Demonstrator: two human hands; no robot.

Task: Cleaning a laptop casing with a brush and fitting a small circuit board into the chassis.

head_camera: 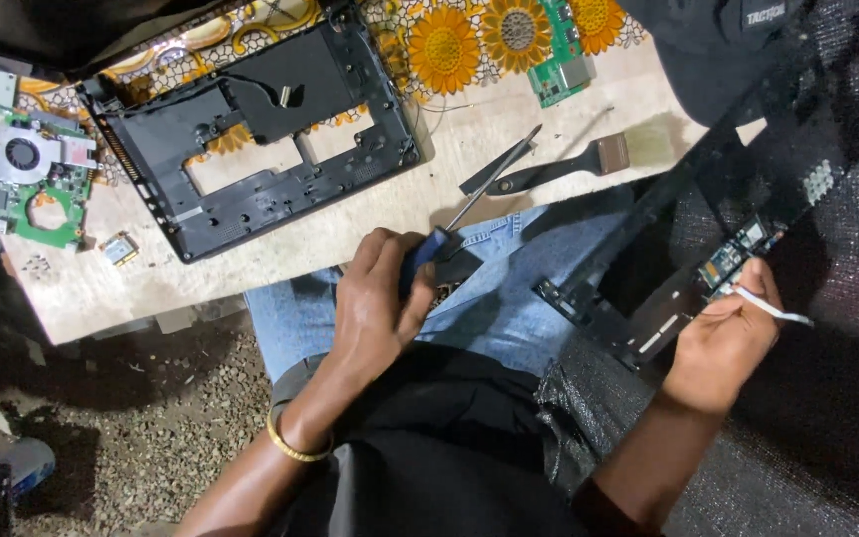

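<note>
Gold bangle point(295, 446) on left wrist, blue jeans point(509, 298), black top point(449, 438).

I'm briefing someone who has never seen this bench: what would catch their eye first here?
Probably the gutted black laptop base shell lying on the table at upper left, with a green motherboard and its fan beside it at the far left edge. Next, the left hand gripping a blue-handled screwdriver over the lap, while the right hand pinches a white ribbon cable against a dark panel.

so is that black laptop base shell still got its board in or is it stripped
Stripped: the black shell shows table through its cutouts, and the green board lies beside it.
</note>
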